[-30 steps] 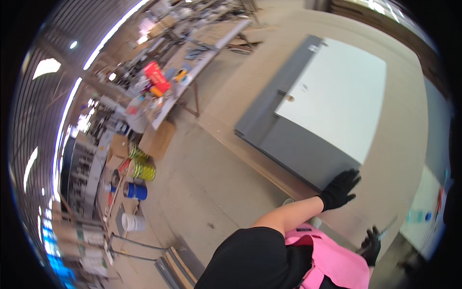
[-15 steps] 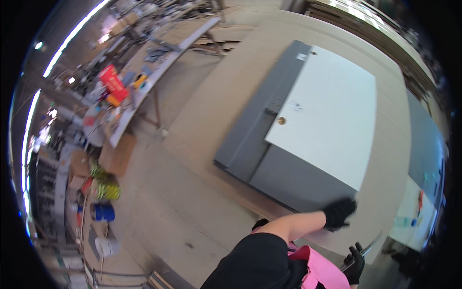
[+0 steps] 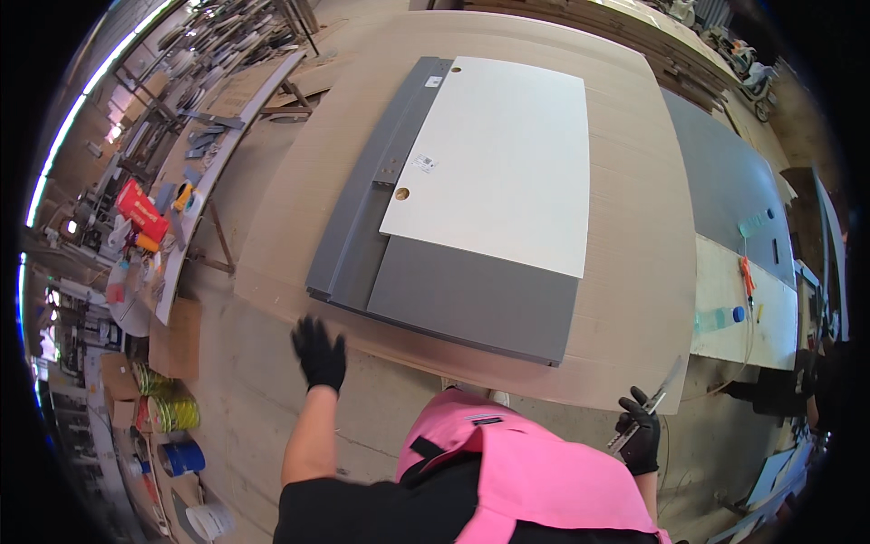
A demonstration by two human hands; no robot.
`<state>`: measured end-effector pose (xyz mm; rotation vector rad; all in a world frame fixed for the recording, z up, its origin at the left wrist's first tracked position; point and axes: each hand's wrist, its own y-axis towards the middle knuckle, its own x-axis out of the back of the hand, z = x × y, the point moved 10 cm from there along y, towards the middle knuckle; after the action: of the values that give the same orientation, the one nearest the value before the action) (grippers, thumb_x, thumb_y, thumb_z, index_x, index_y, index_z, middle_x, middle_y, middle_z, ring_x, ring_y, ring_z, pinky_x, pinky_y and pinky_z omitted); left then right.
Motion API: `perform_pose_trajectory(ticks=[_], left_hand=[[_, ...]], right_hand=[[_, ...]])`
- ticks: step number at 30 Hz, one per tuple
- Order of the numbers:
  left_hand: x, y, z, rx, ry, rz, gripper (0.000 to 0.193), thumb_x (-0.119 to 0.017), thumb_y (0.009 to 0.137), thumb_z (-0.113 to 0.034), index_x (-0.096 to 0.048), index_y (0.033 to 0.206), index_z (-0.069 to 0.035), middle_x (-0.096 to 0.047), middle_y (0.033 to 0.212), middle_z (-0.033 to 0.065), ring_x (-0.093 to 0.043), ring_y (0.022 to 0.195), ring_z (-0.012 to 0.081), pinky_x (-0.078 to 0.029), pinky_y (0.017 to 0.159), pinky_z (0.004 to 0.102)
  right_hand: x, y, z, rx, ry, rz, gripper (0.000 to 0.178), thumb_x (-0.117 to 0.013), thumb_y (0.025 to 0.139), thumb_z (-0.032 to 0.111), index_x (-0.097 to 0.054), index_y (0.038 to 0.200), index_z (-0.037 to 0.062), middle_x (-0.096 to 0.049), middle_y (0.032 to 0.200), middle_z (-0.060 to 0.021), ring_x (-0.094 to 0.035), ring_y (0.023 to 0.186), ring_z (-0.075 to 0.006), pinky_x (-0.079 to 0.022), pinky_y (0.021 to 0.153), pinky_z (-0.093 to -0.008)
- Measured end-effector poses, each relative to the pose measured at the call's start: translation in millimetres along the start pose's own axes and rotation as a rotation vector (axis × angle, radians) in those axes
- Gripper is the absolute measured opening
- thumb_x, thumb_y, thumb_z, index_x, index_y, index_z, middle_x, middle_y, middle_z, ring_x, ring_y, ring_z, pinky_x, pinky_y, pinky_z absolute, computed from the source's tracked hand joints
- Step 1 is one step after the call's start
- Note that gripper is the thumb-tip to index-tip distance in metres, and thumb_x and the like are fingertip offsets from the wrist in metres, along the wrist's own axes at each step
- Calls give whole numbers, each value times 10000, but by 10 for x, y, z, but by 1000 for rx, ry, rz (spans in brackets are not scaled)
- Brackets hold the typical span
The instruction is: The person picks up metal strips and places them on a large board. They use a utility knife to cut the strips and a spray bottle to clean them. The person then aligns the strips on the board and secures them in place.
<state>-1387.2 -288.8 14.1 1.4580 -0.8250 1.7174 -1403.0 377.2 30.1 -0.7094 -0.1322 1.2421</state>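
My left hand (image 3: 319, 354), in a black glove, is held out over the floor beside the near left edge of a large cardboard sheet (image 3: 625, 363). Its fingers are spread and it holds nothing. At the near right corner of the sheet, my right hand (image 3: 640, 439), also black-gloved, is closed around a slim metal knife (image 3: 664, 388) whose long blade points up and away. On the cardboard lies a stack of flat panels: a white panel (image 3: 507, 163) with two round holes and a label on top, and grey panels (image 3: 471, 295) beneath it, showing at the left and near sides.
To the left stands a long workbench (image 3: 240, 136) with a red box (image 3: 142, 209) and tools. A blue bucket (image 3: 181, 458) and yellow-green rolls (image 3: 172, 414) sit on the floor. At right, a low table (image 3: 757, 331) carries bottles and an orange-handled tool (image 3: 747, 276). Another person's dark-clothed arm (image 3: 766, 396) shows there.
My left hand has moved left, from the near right corner of the panels to beyond the cardboard's left edge. The view has swung right. My right hand still holds the knife.
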Motion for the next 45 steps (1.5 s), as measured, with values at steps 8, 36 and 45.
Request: perform_pose_trajectory(ticks=[8,36,45], left_hand=[[-433,-2058,770,142,19,322,600,-487,943,-466,-483,1396,-73,-410,1474,193,-315,1399,365,-191,1158,515],[-2465,-54,4954,305,-811,390,552,-564,917,-444,-552,1320,-67,-638,1191,227,-625,1054,388,-499,895,446],[-2339,2318,5485,-70,-574,547,575,-563,926,-442,-498,1389,-108,-599,1267,217,-614,1090,344,-476,955,429]], right_hand=[[-1349,720,-71,-19,-70,425,463,-593,923,126,-464,1350,1,-669,990,-113,-599,668,-128,-490,579,-261],[-8168,-904,-3856,-518,-368,1025,487,-582,898,121,-458,1351,-8,-670,1077,-157,-660,818,-219,-544,718,-344],[-9798,-221,-4340,-481,-248,828,477,-625,867,97,-492,1312,-13,-651,1019,-130,-637,779,-212,-528,685,-341]])
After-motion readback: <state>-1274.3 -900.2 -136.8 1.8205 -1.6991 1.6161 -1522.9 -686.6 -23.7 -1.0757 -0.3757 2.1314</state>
